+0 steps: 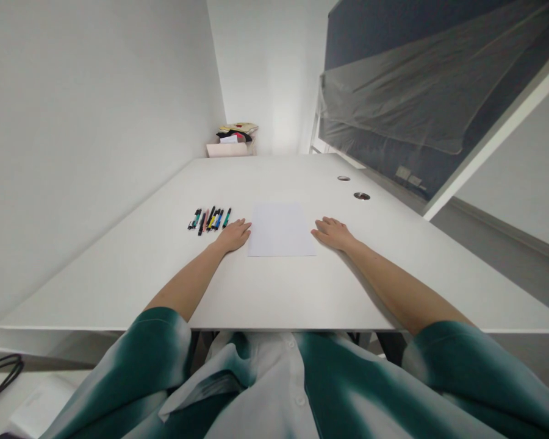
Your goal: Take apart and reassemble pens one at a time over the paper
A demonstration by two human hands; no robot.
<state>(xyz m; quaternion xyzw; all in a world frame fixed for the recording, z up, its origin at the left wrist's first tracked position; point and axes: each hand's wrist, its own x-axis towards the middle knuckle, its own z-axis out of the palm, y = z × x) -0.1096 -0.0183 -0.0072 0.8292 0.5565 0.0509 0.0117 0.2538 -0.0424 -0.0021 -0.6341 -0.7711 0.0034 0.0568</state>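
My left hand (234, 236) lies flat on the white table (119, 274), its fingertips close to the left edge of a blank sheet of white paper (281, 229). A row of several colored marker pens (209, 219) lies just beyond and to the left of that hand, not touched by it. My right hand (333, 234) rests palm down just right of the sheet, also holding nothing.
Two round cable grommets (361, 196) sit in the table's right side. A wall runs along the left edge. A plastic-covered dark panel (393, 91) leans at right. A box with bags (232, 141) stands beyond the far edge. A black cable (2, 378) lies at lower left.
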